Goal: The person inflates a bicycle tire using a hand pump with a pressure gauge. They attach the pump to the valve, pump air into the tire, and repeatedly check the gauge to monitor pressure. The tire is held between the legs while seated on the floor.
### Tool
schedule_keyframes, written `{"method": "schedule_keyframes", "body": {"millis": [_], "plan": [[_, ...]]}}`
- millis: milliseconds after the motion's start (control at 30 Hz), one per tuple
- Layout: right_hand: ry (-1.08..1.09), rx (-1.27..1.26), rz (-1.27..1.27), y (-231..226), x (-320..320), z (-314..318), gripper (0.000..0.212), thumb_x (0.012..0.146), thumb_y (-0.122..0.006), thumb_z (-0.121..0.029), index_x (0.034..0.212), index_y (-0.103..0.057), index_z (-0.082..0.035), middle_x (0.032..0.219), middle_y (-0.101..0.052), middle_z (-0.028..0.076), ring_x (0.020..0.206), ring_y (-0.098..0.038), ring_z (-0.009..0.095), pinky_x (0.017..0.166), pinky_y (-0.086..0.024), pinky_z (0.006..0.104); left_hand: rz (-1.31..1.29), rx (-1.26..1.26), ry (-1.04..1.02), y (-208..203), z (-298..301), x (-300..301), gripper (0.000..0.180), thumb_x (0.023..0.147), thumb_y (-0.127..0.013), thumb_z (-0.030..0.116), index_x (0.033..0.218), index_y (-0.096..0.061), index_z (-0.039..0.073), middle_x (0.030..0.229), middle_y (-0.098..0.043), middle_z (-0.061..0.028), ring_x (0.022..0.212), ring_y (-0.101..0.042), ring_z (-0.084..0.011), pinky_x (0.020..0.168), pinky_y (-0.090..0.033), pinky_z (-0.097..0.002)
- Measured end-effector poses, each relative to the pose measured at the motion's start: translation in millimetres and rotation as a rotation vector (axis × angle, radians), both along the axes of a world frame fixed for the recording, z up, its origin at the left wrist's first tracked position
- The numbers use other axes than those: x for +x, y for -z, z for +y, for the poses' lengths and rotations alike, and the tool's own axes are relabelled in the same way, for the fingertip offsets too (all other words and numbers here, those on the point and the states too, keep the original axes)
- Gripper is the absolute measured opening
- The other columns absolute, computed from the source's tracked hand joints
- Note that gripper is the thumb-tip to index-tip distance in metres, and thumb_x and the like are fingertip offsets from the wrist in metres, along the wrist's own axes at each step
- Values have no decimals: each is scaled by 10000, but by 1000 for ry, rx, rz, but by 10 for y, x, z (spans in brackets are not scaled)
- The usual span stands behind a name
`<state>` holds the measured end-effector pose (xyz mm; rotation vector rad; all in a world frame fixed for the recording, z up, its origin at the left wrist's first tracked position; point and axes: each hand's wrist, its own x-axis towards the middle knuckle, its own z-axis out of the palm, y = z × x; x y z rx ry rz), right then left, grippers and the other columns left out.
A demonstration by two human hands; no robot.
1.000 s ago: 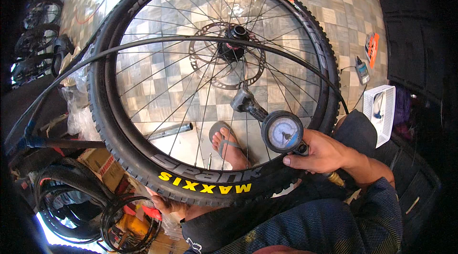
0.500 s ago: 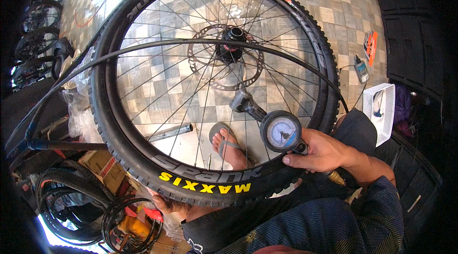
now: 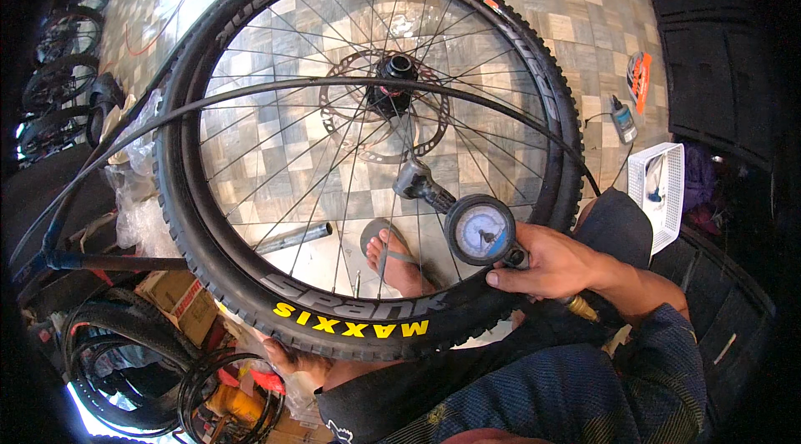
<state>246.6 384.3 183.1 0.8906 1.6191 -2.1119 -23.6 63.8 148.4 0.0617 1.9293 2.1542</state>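
Observation:
My right hand is wrapped round the handle of a tire inflator with a round dial gauge. A brass fitting sticks out below the hand. The inflator's black head lies over the spokes, below the hub and its disc brake rotor. Beneath it is a bicycle wheel with a knobby black tire, its lower edge close to my legs. A black hose crosses above the wheel. My left hand is not in view.
At the right are a white plastic basket, a small dark bottle and an orange item. A metal tube and my sandalled foot show through the spokes. Spare tires and a cardboard box crowd the lower left.
The wheel, inflator and right hand appear slightly further left in the picture, along with the surroundings. My right hand keeps its grip on the inflator.

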Motion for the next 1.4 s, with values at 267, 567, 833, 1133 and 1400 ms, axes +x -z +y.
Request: {"method": "schedule_keyframes", "body": {"millis": [267,567,833,1133,1400], "plan": [[-45,44,-16,75,36,15,619,917,-734,-313,1333,-507,85,1039,-689,289,956,-711,364,878,-532,457,30,-88,-169,61,218,56,703,1001,-544,437,1519,-404,-16,1474,-517,-193,1270,-576,-316,1107,-461,-476],[53,140,142,204,176,-21,666,927,-717,-379,1331,-488,98,752,-666,180,579,-669,257,620,-540,410,-219,44,116,245,49,-121,672,1002,-565,512,1490,-489,56,1445,-578,-128,1269,-585,-291,1101,-461,-454],[-7,6,-8,86,109,56,661,943,-698,-385,1329,-479,104,646,-636,154,512,-651,229,532,-521,389,-205,133,70,432,56,-283,624,1023,-559,486,1430,-535,12,1375,-623,-154,1207,-621,-300,1063,-494,-456],[19,176,71,216,258,13,624,916,-719,-355,1307,-508,83,779,-676,216,710,-721,316,666,-551,437,-209,56,-44,469,253,-147,615,1025,-548,469,1411,-540,-9,1323,-633,-160,1161,-631,-285,1029,-512,-423],[62,806,13,220,358,617,597,808,-804,-291,1231,-573,61,1126,-655,255,1028,-652,406,897,-522,468,-188,233,2,258,526,-143,596,1008,-557,538,1340,-585,44,1234,-671,-115,1059,-666,-256,931,-560,-416]]}}
